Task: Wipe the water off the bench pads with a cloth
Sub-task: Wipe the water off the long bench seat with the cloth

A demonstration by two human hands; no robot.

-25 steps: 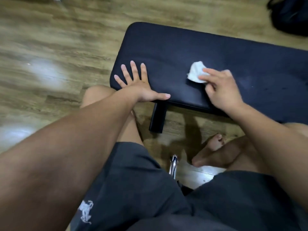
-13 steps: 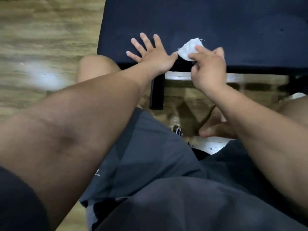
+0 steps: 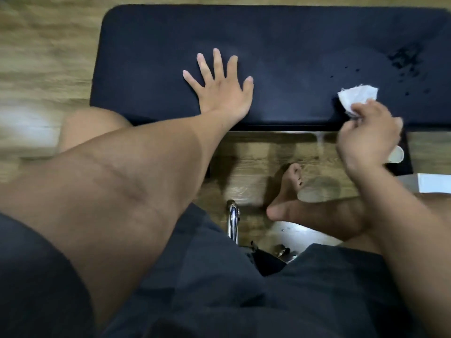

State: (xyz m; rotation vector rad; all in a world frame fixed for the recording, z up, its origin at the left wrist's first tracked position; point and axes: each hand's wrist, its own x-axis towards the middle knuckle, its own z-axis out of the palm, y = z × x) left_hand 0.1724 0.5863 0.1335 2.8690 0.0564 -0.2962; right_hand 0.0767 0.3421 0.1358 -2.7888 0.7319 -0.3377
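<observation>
Left hand (image 3: 220,93) is flat and spread out, palm down on the dark bench pad (image 3: 280,40), not gripping anything. Right hand (image 3: 368,140) pinches a small white cloth (image 3: 357,97) at the pad's near edge on the right, with water droplets (image 3: 407,62) beaded just beyond it. No brand or writing readable on anything here.

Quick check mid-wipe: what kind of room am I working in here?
Probably a home or small gym. A padded dark bench pad stands low over wood-look plank flooring, and a chrome metal bar lies on the floor by the person's bare foot. No other equipment shows.
</observation>
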